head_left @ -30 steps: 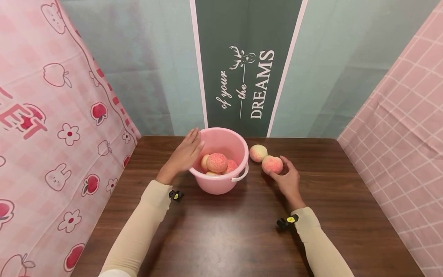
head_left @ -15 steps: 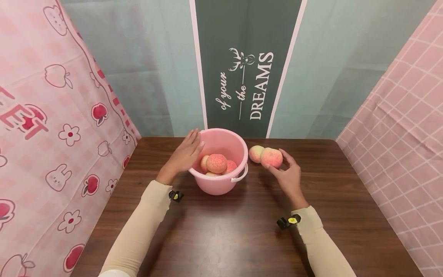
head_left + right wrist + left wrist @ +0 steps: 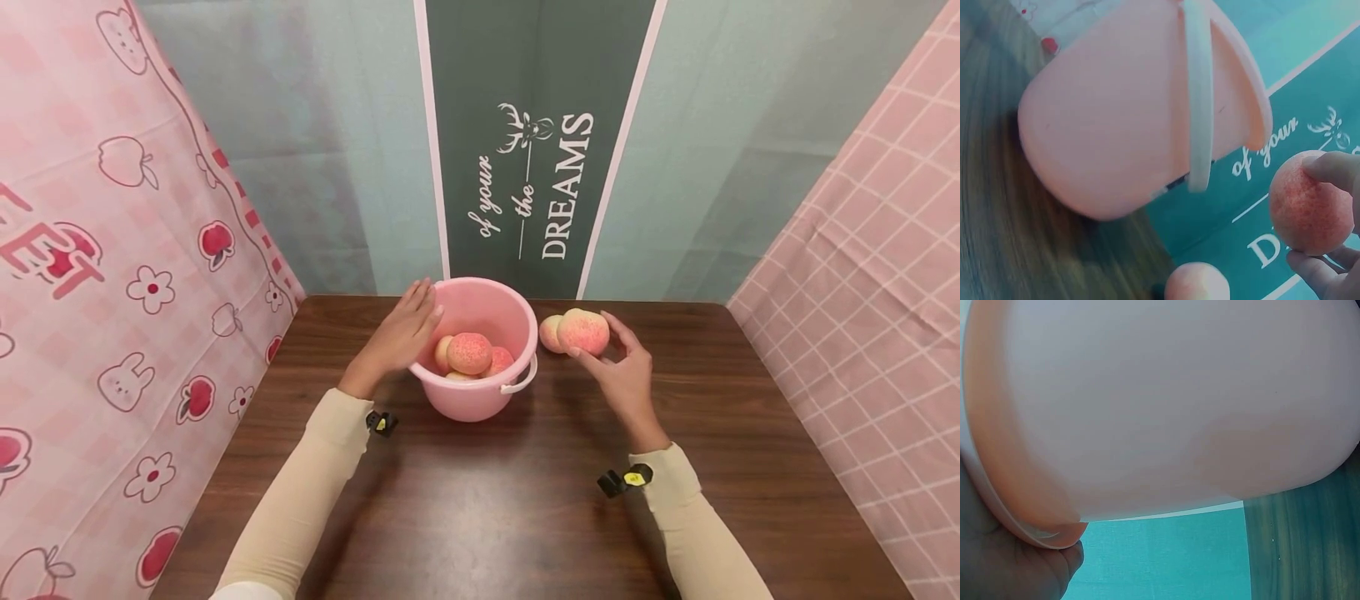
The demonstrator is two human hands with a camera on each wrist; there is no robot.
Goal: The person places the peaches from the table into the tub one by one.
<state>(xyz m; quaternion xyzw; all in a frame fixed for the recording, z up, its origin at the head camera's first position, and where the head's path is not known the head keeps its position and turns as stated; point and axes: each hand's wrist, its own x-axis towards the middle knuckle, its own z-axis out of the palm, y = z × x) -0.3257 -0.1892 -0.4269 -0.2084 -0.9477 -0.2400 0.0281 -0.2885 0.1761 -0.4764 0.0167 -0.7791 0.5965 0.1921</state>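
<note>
A pink bucket [image 3: 467, 407] stands upright on the table with several peaches [image 3: 469, 354] inside. My left hand [image 3: 400, 335] rests on its left rim, fingers straight; in the left wrist view a bit of that hand [image 3: 1029, 569] shows at the bucket's lip. Between thumb and fingers, my right hand [image 3: 628, 382] holds a reddish peach [image 3: 587, 335] to the right of the bucket. Another, paler peach [image 3: 551, 335] lies just behind it, partly covered in the head view. The right wrist view shows the held peach [image 3: 1307, 206] raised over the other peach [image 3: 1197, 286].
The bucket's white handle [image 3: 521, 380] hangs down on its right side, towards the right hand. A printed cloth [image 3: 525, 50] hangs behind the dark wooden table [image 3: 480, 508]. Patterned pink cloths [image 3: 150, 358] [image 3: 877, 275] flank both sides.
My right hand has lifted the peach it grips off the table and moved it up and slightly left, now overlapping the other peach. The left hand stays on the bucket.
</note>
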